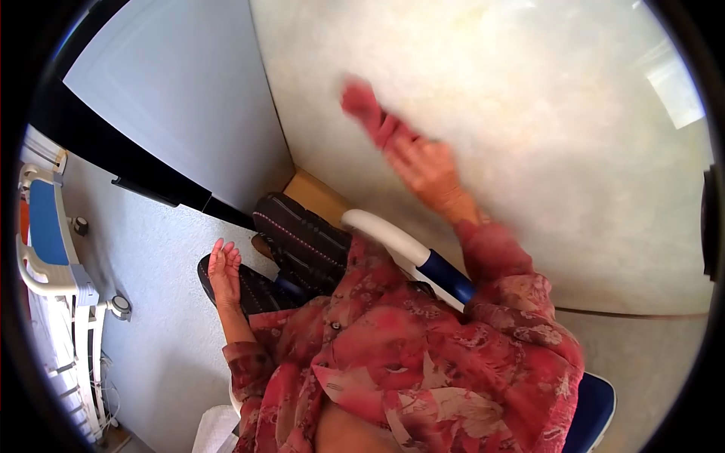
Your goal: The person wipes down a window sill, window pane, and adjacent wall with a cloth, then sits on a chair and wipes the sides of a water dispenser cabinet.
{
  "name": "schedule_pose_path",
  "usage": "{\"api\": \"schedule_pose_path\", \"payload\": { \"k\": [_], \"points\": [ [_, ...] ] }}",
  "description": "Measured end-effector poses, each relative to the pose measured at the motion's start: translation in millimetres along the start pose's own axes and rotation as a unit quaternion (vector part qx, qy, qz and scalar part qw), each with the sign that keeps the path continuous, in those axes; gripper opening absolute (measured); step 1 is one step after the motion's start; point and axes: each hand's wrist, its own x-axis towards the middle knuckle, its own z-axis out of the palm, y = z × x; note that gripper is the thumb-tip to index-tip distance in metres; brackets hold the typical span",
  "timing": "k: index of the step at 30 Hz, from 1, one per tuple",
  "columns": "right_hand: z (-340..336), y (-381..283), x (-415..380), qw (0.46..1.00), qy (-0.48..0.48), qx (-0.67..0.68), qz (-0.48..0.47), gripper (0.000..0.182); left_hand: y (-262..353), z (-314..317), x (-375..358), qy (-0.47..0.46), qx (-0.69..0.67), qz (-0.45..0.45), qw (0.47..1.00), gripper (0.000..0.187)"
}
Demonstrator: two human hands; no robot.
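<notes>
My right hand (429, 172) grips one end of a bunched red cloth (361, 102), its fingers closed over the fabric. The cloth stretches up and left from my fingertips, blurred by motion, and overlaps a pale marbled surface (529, 143). My left hand (225, 273) lies palm up by my knee, over dark striped trousers (302, 238). Its fingers are loosely extended and hold nothing. A red patterned shirt covers my arms and body.
I sit in a chair whose white and blue armrest (400, 240) passes below my right forearm. A tall grey-white cabinet (181, 90) with black edging stands ahead to the left. At far left is a wheeled bed (47, 219) with a blue panel, on the grey floor (162, 302).
</notes>
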Motion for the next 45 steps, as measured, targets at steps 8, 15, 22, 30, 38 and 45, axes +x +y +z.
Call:
{"api": "schedule_pose_path", "payload": {
  "k": [8, 15, 22, 30, 38, 45],
  "points": [
    [64.9, -62.7, -120.8, 0.934, -0.326, 0.137, -0.036, 0.016, -1.0, -12.3, 1.0, 0.016, 0.002, 0.008, 1.000, 0.046],
    [-56.1, 7.4, 28.9, 0.990, 0.065, -0.031, 0.123, 0.054, -4.3, -1.4, 2.4, 0.007, -0.003, -0.005, 1.000, 0.043],
    [45.3, -38.4, -14.3, 0.992, -0.104, 0.062, 0.020, 0.033, -3.1, 9.4, -1.9, 0.060, 0.023, 0.000, 0.998, 0.036],
    [104.1, -93.5, -54.3, 0.937, -0.220, 0.258, 0.088, 0.022, -10.1, -17.5, 4.2, 0.032, 0.014, -0.008, 0.999, 0.035],
    [95.4, -104.7, -37.7, 0.929, -0.144, 0.303, 0.154, 0.028, -8.9, -10.3, 5.3, 0.017, 0.045, -0.006, 0.999, 0.041],
    [101.3, -105.6, -43.1, 0.934, -0.135, 0.293, 0.153, 0.023, -9.2, -10.1, 3.9, 0.021, 0.043, -0.009, 0.999, 0.042]
  ]
}}
